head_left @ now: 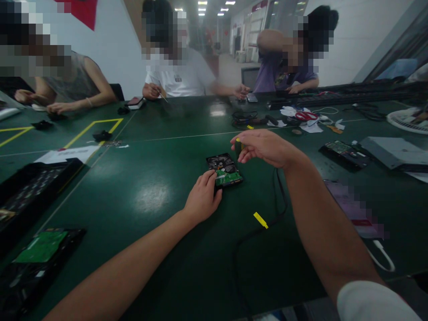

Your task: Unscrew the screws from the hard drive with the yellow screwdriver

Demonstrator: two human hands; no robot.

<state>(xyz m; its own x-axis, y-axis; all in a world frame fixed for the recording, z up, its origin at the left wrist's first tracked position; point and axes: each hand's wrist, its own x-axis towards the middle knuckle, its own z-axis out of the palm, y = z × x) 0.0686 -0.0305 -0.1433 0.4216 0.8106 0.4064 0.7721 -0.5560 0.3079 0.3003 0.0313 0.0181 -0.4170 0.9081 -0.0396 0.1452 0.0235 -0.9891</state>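
A hard drive with a green circuit board (228,178) lies on the green table (174,156), near the middle of the view. Against its left edge rests my left hand (202,196), fingers bent together and the thumb along the near side. Above and to the right of the drive, my right hand (264,146) is closed round a screwdriver with a dark and yellow handle (238,146). The tool points down toward the drive; its tip is too small to make out.
Another drive (42,247) is at the lower left, below a black tray (36,187). A black cable (237,249) runs near my right forearm. At right are a drive (346,154) and a grey box (394,151). Several people sit across the table.
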